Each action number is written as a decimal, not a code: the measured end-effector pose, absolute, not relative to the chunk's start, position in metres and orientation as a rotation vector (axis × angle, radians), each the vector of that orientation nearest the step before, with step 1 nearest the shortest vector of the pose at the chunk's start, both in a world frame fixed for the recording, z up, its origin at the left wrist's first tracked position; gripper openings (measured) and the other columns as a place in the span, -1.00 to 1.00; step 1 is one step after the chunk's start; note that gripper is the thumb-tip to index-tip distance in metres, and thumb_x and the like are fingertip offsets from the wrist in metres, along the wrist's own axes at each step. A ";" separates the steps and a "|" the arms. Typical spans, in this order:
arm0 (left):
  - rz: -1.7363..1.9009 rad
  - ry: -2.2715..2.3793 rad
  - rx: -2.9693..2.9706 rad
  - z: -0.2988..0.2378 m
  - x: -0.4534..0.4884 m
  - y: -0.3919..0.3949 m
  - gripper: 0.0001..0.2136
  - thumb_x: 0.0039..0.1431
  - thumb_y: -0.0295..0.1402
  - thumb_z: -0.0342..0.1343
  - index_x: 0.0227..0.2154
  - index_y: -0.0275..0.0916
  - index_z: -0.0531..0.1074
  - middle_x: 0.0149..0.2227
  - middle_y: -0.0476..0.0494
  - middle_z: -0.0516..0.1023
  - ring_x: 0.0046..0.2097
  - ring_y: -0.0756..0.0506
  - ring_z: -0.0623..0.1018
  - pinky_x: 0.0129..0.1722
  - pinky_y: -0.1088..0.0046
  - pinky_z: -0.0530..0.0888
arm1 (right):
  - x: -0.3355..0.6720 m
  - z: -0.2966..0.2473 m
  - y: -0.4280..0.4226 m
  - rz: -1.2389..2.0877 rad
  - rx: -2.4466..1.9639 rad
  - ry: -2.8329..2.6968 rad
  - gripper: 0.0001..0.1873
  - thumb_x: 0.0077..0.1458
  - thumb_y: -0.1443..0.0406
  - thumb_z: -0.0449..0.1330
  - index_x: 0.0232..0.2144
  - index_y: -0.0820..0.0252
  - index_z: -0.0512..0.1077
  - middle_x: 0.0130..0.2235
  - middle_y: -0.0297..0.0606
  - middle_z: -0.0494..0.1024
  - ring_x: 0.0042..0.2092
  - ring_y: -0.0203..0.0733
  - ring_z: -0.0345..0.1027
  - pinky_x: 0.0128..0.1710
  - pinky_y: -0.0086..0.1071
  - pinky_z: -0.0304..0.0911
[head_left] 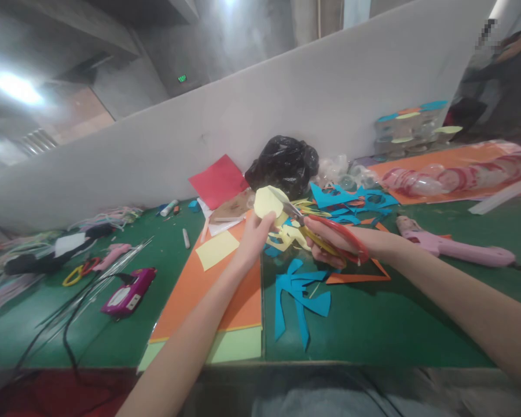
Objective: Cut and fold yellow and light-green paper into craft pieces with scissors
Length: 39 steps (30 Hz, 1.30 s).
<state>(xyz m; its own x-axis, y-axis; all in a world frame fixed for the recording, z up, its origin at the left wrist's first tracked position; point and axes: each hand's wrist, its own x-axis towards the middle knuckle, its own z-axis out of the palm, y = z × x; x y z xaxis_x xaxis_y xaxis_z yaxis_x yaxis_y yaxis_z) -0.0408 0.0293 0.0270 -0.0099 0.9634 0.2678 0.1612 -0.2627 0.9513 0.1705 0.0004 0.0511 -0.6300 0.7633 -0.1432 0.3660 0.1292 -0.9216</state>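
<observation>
Between the thumb and fingers of my left hand (257,234) is a roundish piece of pale yellow paper (268,204), raised above the table. My right hand (330,240) grips a pair of scissors (351,246) with red and yellow handles. Their blades meet the right edge of the yellow piece; how far they are parted I cannot tell. Yellow paper scraps (290,236) lie just under my hands. Blue offcuts (301,292) are on the green table nearer to me, and a yellow rectangle of paper (217,250) rests on orange sheets (212,298) at the left.
A black plastic bag (283,165) stands against the white partition, beside a red sheet (218,180). More blue scraps (351,200) are to its right. A pink glue gun (455,248) lies at the right. On the left are a purple power strip (129,293) with black cables and thin rods.
</observation>
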 end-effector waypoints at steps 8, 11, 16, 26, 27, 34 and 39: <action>1.419 1.138 1.491 0.030 -0.041 0.029 -0.86 0.13 -0.28 0.06 -0.28 -0.20 0.33 -0.36 -0.01 0.31 -0.34 -0.01 0.38 -0.24 0.40 0.49 | 0.177 0.039 0.012 1.544 -0.963 -2.047 -0.41 0.22 -0.24 -0.06 -0.40 0.15 0.21 -0.58 -0.36 0.34 -0.67 -0.39 0.11 -0.69 -0.46 0.06; 1.478 1.146 1.455 0.030 -0.040 0.030 -0.79 0.15 -0.28 0.04 -0.15 -0.16 0.29 -0.23 -0.06 0.36 -0.33 0.00 0.40 -0.24 0.39 0.51 | 0.177 0.040 0.010 1.545 -0.945 -2.060 -0.40 0.22 -0.25 -0.06 -0.43 0.15 0.20 -0.59 -0.37 0.33 -0.67 -0.39 0.10 -0.73 -0.48 0.03; 1.491 1.182 1.449 0.029 -0.042 0.033 -0.79 0.24 -0.17 -0.03 -0.16 -0.15 0.31 -0.33 -0.03 0.34 -0.33 -0.04 0.41 -0.23 0.36 0.51 | 0.177 0.044 0.008 1.491 -0.908 -2.119 -0.36 0.24 -0.26 -0.12 -0.49 0.16 0.18 -0.65 -0.41 0.23 -0.65 -0.40 0.07 -0.67 -0.49 0.04; 1.465 1.207 1.537 0.029 -0.048 0.037 -0.73 0.21 -0.09 0.04 -0.39 -0.21 0.36 -0.49 0.01 0.29 -0.43 -0.02 0.35 -0.37 0.44 0.37 | 0.177 0.049 0.002 1.499 -0.904 -2.183 -0.37 0.32 -0.18 -0.19 -0.55 0.13 0.15 -0.63 -0.37 0.21 -0.57 -0.30 0.08 -0.51 -0.37 0.11; 1.459 1.217 1.535 0.029 -0.048 0.037 -0.72 0.20 -0.08 0.05 -0.40 -0.21 0.35 -0.49 0.00 0.30 -0.43 -0.01 0.34 -0.38 0.44 0.36 | 0.177 0.048 0.003 1.494 -0.898 -2.191 -0.37 0.33 -0.17 -0.22 -0.56 0.12 0.15 -0.65 -0.37 0.22 -0.57 -0.28 0.10 -0.50 -0.36 0.12; 1.436 1.259 1.458 0.035 -0.045 0.032 -0.68 0.13 -0.06 0.09 -0.50 -0.20 0.23 -0.55 0.08 0.14 -0.48 0.04 0.22 -0.42 0.49 0.30 | 0.175 0.036 0.010 1.531 -0.855 -2.122 -0.33 0.28 -0.23 -0.18 -0.56 0.14 0.18 -0.64 -0.37 0.27 -0.65 -0.34 0.11 -0.61 -0.39 0.11; 1.375 1.236 1.449 0.037 -0.041 0.028 -0.71 0.15 -0.07 0.07 -0.39 -0.21 0.31 -0.52 0.08 0.17 -0.48 0.05 0.22 -0.47 0.53 0.23 | 0.171 0.030 0.013 1.619 -0.860 -2.026 -0.32 0.24 -0.28 -0.17 -0.53 0.14 0.17 -0.66 -0.40 0.28 -0.69 -0.36 0.10 -0.68 -0.44 0.08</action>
<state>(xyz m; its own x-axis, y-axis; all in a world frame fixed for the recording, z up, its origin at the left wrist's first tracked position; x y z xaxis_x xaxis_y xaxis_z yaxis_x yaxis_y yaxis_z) -0.0409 0.0284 0.0369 -0.0543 0.9693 0.2397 0.1351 -0.2308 0.9636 0.1707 0.0134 0.0303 -0.7275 0.6833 -0.0623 0.2113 0.1368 -0.9678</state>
